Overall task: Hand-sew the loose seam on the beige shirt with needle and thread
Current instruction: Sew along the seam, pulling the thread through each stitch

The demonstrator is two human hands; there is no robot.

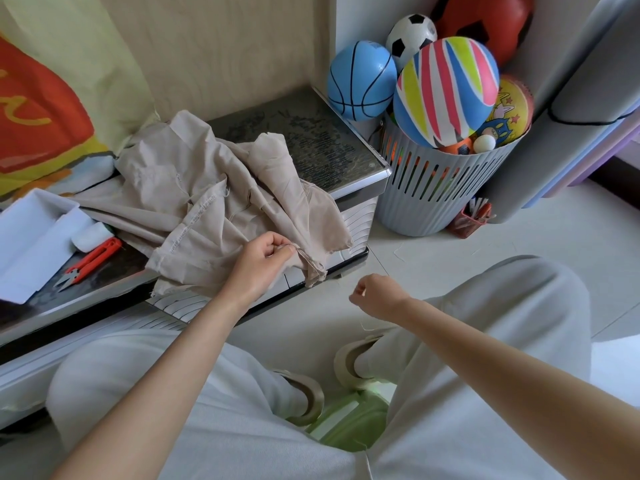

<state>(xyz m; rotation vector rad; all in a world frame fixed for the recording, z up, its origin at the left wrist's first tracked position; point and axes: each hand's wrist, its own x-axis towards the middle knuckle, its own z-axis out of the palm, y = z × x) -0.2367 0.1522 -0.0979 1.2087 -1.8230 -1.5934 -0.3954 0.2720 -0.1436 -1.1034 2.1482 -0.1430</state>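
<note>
Beige shirt (221,209): crumpled in a heap on the low dark-topped table (329,140), with one raw-edged fold spilling over the front edge nearest the person.
Left hand (266,258): reaches in over the table's front edge, thumb and fingers closed in a pinch on the hanging fold of the shirt.
Right hand (377,296): held in the air just off the table, apart from the cloth, fingers curled in with thumb against forefinger. Whatever it may be pinching is too fine to make out from where I stand.
Thread (367,328): a thin pale strand shows below the right wrist. I cannot tell whether it runs up into the fingers, and I cannot see a needle.
Red snips (88,259): lying flat on the left part of the table, beside a white roll (91,235) and a white tray (31,233).
Grey slatted basket (440,195): stands on the floor against the table's right end, piled with balls, a striped ball (446,91) on top and a blue ball (362,81) beside it.
Person: seated, in pale trousers and pale slippers, with a green stool (349,420) showing between the knees.
</note>
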